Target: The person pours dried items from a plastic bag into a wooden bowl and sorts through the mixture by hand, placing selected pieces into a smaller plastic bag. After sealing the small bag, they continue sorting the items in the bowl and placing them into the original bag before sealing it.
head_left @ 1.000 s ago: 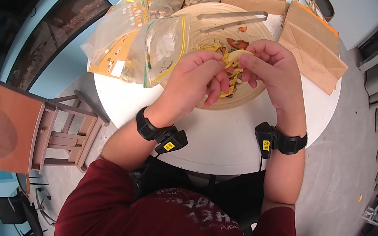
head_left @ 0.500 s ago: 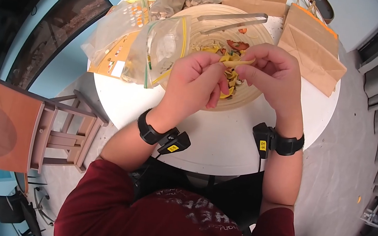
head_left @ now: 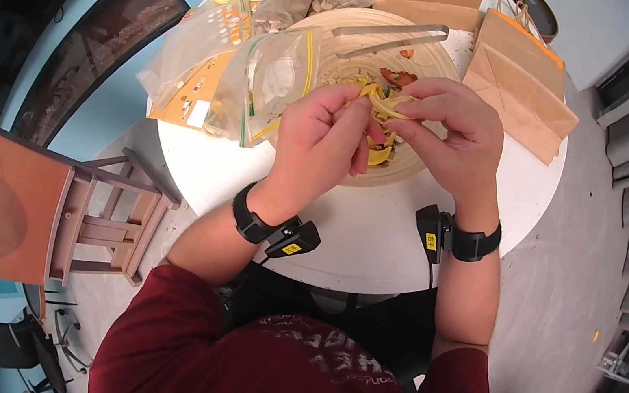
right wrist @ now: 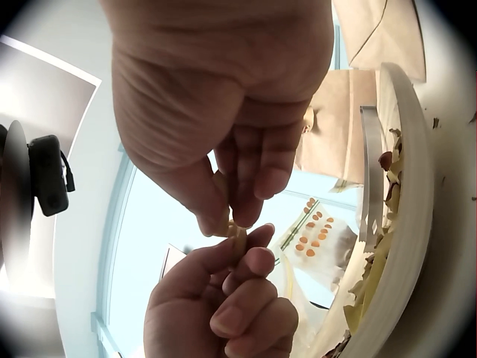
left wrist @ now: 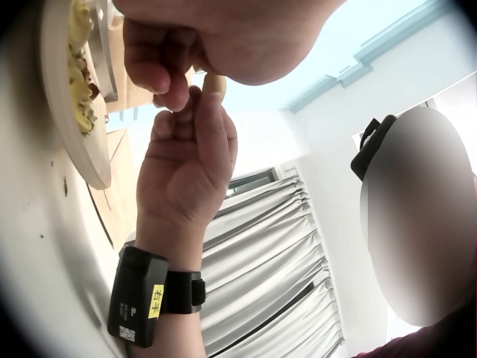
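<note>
Both hands meet over a round pale wooden dish (head_left: 426, 60) and hold a thin, pale-yellow, peel-like strip (head_left: 384, 107) between them. My left hand (head_left: 319, 140) pinches one end between thumb and forefinger, other fingers curled beneath. From the right, my right hand (head_left: 459, 141) pinches the other end with thumb and fingertips. In the right wrist view a pale edge of the strip (right wrist: 239, 239) shows between the fingertips. Under the hands, curled yellow pieces (head_left: 378, 156) and a reddish-brown piece (head_left: 397, 77) lie in the dish, partly hidden by the fingers.
Metal tongs (head_left: 446, 32) lie across the dish's far side. Left of it stands an open clear zip bag (head_left: 271, 79), beside an orange-dotted bag (head_left: 230, 27). Brown paper bags (head_left: 525, 90) stand at right and back. The white round table (head_left: 357, 240) reaches toward my body.
The strip has turned and bends downward between the hands. My right hand has shifted its grip along it; my left hand stays in nearly the same place.
</note>
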The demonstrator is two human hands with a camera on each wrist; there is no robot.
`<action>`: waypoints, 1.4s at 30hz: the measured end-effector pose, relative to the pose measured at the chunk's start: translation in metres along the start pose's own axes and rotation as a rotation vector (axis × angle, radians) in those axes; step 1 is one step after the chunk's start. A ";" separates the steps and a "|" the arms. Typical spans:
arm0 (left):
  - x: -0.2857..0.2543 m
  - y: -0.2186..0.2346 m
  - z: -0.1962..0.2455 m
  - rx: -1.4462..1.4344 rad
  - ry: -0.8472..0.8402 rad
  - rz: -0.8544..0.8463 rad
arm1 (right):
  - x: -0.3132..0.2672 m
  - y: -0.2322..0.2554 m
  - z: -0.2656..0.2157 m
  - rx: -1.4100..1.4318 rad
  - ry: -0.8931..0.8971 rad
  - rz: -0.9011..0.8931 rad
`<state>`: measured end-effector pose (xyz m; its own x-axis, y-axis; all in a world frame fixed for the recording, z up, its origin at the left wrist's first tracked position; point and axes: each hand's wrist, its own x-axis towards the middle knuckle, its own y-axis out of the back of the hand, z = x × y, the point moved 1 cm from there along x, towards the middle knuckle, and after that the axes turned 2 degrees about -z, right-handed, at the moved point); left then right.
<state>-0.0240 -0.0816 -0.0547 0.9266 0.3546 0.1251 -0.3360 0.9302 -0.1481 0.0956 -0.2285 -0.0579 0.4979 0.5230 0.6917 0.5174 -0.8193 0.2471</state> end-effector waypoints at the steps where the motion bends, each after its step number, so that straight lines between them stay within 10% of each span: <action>1: 0.000 0.000 0.000 0.003 -0.004 -0.005 | 0.000 0.000 0.000 -0.010 0.003 0.001; 42: 0.007 0.008 0.004 -0.280 0.162 -0.166 | -0.002 -0.004 0.000 -0.067 0.021 0.045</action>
<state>-0.0210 -0.0717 -0.0515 0.9869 0.1606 0.0164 -0.1404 0.9037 -0.4045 0.0925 -0.2267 -0.0600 0.5045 0.4806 0.7173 0.4463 -0.8563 0.2598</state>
